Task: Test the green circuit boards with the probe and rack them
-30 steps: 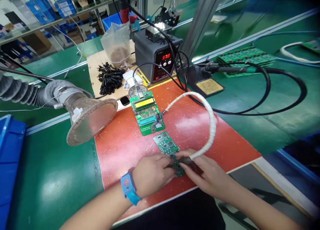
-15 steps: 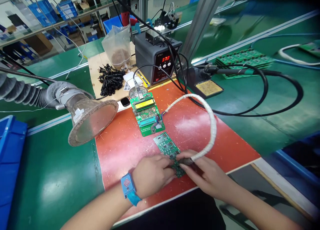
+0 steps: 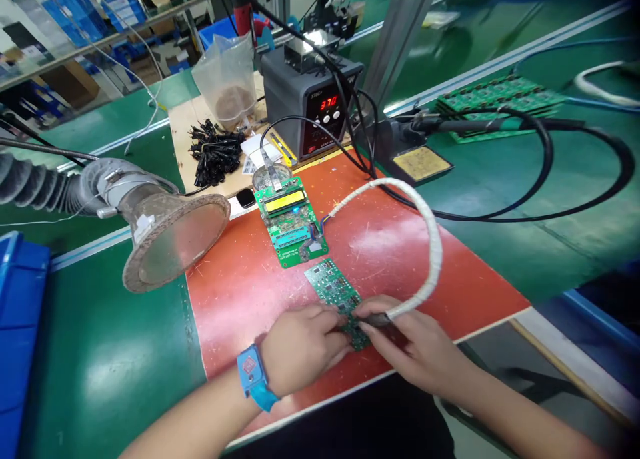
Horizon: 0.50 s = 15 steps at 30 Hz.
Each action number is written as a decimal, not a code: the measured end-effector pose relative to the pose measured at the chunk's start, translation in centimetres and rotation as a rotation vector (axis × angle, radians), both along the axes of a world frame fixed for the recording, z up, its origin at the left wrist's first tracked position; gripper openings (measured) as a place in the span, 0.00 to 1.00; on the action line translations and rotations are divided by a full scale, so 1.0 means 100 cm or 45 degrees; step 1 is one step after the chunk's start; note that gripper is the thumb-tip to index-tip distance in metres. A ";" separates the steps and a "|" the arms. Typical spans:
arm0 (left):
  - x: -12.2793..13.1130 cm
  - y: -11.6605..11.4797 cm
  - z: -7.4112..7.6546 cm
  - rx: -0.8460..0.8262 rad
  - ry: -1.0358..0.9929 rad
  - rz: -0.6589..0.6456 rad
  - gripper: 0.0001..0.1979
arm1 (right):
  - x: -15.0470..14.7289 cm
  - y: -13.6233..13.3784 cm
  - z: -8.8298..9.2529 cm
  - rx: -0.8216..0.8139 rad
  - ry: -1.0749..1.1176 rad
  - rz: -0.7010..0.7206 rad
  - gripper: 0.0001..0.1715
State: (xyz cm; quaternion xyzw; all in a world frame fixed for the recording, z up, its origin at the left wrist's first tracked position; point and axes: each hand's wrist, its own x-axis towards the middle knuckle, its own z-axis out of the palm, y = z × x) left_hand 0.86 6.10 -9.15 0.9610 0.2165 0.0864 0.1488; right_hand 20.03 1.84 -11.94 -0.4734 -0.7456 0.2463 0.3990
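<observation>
On the red mat (image 3: 240, 292) lies a long green circuit board strip (image 3: 331, 282). My left hand (image 3: 305, 342), with a blue wrist strap (image 3: 253, 374), holds the strip's left edge with bent fingers. My right hand (image 3: 407, 336) pinches a dark connector (image 3: 375, 319) at the end of a white wrapped cable (image 3: 433, 246), its tip against the strip. The contact point is too small to make out. Above the strip, the cable's other end joins a green programmer board (image 3: 290, 226) with a yellow display and a lit blue light.
A funnel-shaped fume hose (image 3: 175, 239) stands at the left. Behind are a soldering station (image 3: 313, 99) showing 370, black parts (image 3: 215, 152), and a plastic bag (image 3: 227, 79). Stacked green boards (image 3: 500, 102), a sponge stand (image 3: 423, 162) and black cables sit to the right.
A blue light now shows on the programmer board, and the display's look has changed slightly. The view has shifted a little; both hands keep their places on the strip and connector.
</observation>
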 end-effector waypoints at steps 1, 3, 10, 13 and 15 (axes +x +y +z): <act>0.000 0.000 0.000 0.002 0.000 -0.001 0.15 | 0.001 0.000 0.000 -0.006 -0.003 0.001 0.10; 0.000 0.000 -0.001 0.004 -0.007 -0.005 0.15 | 0.002 0.000 0.001 -0.015 -0.012 0.004 0.10; -0.001 0.000 0.000 -0.004 -0.002 -0.003 0.14 | 0.004 -0.001 0.001 -0.024 -0.064 0.037 0.11; -0.001 0.000 -0.001 0.008 -0.022 0.004 0.14 | 0.003 0.000 0.001 -0.032 -0.053 0.039 0.11; -0.001 0.000 -0.001 0.012 -0.032 0.008 0.14 | 0.002 0.001 0.002 -0.031 -0.042 0.044 0.11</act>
